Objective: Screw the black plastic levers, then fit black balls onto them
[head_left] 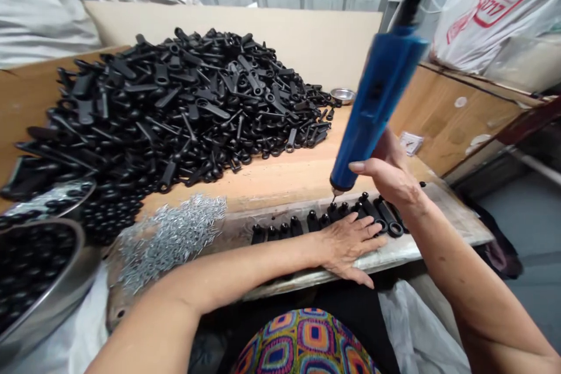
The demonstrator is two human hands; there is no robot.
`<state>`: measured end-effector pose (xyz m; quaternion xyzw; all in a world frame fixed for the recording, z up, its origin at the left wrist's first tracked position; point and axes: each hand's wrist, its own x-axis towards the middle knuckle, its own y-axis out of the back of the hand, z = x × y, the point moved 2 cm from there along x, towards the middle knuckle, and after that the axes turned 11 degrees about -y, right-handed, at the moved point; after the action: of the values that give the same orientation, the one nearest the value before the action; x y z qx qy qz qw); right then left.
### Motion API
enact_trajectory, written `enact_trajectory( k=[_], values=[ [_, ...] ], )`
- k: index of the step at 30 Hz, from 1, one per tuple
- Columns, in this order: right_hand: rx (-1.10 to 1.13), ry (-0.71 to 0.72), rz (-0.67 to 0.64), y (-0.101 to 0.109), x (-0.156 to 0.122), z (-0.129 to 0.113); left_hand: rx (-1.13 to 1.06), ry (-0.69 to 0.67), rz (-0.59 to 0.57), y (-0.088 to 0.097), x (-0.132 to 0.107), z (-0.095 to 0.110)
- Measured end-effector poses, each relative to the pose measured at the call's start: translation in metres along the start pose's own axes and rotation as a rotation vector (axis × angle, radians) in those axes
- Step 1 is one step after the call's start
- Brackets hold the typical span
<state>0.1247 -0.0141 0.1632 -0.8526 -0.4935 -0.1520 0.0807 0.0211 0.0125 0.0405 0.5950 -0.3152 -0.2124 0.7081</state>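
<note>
My right hand (392, 172) grips a blue electric screwdriver (372, 105), tilted, with its bit pointing down at the row of parts. The bit's tip is at the head of one black lever handle (312, 221) row near its middle; whether it touches cannot be made out. My left hand (350, 244) lies flat with fingers spread over several of these handles, palm down at the front of the bench. Ring-shaped ends of some handles (395, 228) show to the right of its fingertips.
A big heap of black handles (210, 99) covers the back left. Silver screws (175, 239) lie in a pile nearer me, beside black balls (111, 210). A metal bowl (79, 245) of black balls stands at left. A small metal dish (343, 95) sits behind.
</note>
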Motion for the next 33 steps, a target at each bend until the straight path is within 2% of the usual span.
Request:
enact_trajectory(
  k=[5, 9, 16, 24, 27, 33],
  values=[
    [0.167, -0.055, 0.064, 0.006, -0.007, 0.004, -0.118, 0.057, -0.051, -0.003, 0.003, -0.002],
    [0.201, -0.021, 0.159, 0.004, -0.013, 0.015, -0.146, 0.072, -0.066, -0.002, 0.002, -0.005],
    [0.123, 0.057, 0.327, 0.009, -0.021, 0.027, -0.154, 0.068, -0.002, -0.005, 0.003, -0.01],
    [0.064, 0.091, 0.513, 0.018, -0.03, 0.019, -0.199, 0.039, 0.123, -0.015, 0.002, -0.011],
    [0.036, 0.107, 0.56, 0.023, -0.035, 0.017, -0.196, 0.038, 0.098, -0.015, 0.004, -0.012],
    [0.027, 0.128, 0.561, 0.023, -0.038, 0.019, -0.186, 0.087, 0.044, -0.01, 0.009, -0.01]
  ],
)
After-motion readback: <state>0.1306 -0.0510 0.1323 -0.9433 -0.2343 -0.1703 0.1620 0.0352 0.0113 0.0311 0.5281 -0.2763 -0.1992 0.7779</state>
